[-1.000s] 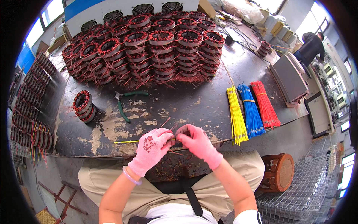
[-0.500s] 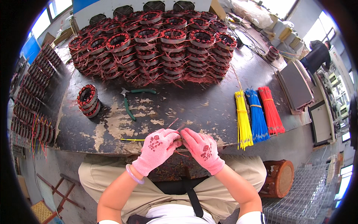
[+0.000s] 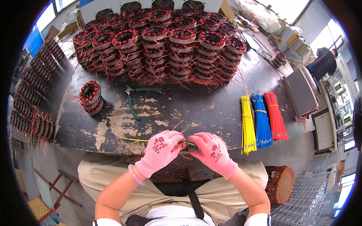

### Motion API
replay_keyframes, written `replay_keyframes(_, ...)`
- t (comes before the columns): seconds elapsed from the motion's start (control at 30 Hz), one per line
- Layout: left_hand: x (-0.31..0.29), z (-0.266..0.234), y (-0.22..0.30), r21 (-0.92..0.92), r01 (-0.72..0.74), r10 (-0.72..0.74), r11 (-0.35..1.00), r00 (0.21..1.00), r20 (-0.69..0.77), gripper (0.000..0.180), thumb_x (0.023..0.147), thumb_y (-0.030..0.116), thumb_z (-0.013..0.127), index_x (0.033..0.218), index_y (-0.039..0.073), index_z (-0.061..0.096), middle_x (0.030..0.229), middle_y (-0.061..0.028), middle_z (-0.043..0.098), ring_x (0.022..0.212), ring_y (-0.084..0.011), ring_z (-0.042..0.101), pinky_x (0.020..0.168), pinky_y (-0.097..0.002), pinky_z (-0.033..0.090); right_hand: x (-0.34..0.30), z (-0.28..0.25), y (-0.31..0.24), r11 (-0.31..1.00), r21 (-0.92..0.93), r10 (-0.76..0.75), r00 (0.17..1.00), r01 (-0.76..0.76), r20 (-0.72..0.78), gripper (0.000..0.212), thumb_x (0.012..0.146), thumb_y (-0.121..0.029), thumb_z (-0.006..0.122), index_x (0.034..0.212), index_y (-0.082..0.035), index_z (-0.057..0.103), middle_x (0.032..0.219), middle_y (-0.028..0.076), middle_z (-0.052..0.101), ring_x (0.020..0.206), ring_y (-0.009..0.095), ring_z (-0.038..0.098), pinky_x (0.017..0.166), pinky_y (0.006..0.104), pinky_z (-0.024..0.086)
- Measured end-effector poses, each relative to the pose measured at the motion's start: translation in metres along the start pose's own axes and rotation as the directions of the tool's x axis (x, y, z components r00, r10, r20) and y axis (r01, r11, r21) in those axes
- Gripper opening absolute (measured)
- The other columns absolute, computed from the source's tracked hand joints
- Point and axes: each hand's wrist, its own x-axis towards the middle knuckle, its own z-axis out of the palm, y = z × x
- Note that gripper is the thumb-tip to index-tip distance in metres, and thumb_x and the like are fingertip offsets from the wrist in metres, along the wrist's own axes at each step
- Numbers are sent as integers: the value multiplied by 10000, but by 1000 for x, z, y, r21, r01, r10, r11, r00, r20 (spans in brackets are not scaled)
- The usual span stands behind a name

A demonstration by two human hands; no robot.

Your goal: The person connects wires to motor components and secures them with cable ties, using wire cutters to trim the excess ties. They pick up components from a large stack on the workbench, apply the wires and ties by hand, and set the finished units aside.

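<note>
Yellow lead wire (image 3: 135, 139), 1 loose, at the middle of the workbench (image 3: 211, 109) front edge; long axis left-right, roughly along that edge. Left hand (image 3: 161, 151) pinches it partway, long free end sticking out to the left; short end emerges to the right, toward the right hand (image 3: 214, 153), which is nearer that tip. Right thumb and fingers sit around the tip; cannot tell whether they clench it or just hover. Both hands gloved, pink. Thin reddish wires (image 3: 178, 124) poke out by the fingers, count unclear, their other ends hidden.

Toward the right edge: 3 banded wire bundles side by side, 1 yellow (image 3: 247, 126), 1 blue (image 3: 262, 122), 1 red (image 3: 276, 118); strands too many to count. Left of centre: 1 pair of green-handled cutters (image 3: 132, 109), handles spread. Near the left edge: 1 short stator stack (image 3: 90, 94), maybe 3 high. Toward the back edge: 1 big block of stacked stators (image 3: 154, 56), too many to count. Behind it, 4 fan grilles (image 3: 163, 4).
</note>
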Motion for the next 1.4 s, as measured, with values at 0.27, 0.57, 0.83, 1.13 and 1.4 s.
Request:
replay_keyframes(0.27, 3, -2, -1, 8, -64, 64, 998, 998, -1, 139, 822, 129, 746, 935, 96, 672, 975, -44, 690, 861, -279, 657, 766, -404, 541, 13, 17, 15, 444, 625, 442, 763, -643, 471, 270, 1004, -276, 599, 978, -11, 651, 786, 30, 671, 676, 87, 589, 620, 279, 485)
replay_keyframes(0.57, 2, 0, -1, -14, -42, 41, 999, 999, -21, 128, 835, 128, 731, 941, 89, 672, 972, -52, 694, 856, -286, 659, 768, -409, 541, -5, 25, 3, 962, -270, -75, 982, 26, -174, 408, 831, -297, 778, 1170, -122, 636, 1107, 69, 680, 869, 257, 698, 713, 387, 564)
replay_keyframes(0.83, 1, -2, 0, -6, -34, 34, 999, 999, -13, 140, 821, 88, 711, 950, 95, 656, 973, -39, 679, 852, -280, 653, 760, -404, 540, -1, 10, -2, 614, 540, 392, 816, -576, 425, 175, 1005, -200, 563, 1027, -63, 670, 867, 79, 684, 717, 181, 638, 678, 339, 521)
replay_keyframes(1.13, 4, -7, 3, -35, -3, 5, 999, 999, 44, 145, 799, 57, 717, 942, 71, 695, 988, -57, 705, 899, -295, 667, 795, -394, 547, 10, 17, 6, 349, 683, 422, 758, -642, 497, 230, 986, -240, 601, 932, -20, 641, 774, 95, 665, 697, 294, 634, 663, 348, 488)
replay_keyframes(1.4, 4, -4, 2, -44, 7, -6, 999, 1000, 20, 138, 805, 63, 712, 942, 72, 696, 991, -59, 705, 898, -294, 668, 796, -392, 547, -7, 5, -11, 946, -321, -16, 981, -47, -191, 435, 814, -321, 775, 1179, -136, 625, 1110, 20, 658, 923, 220, 676, 776, 390, 544)
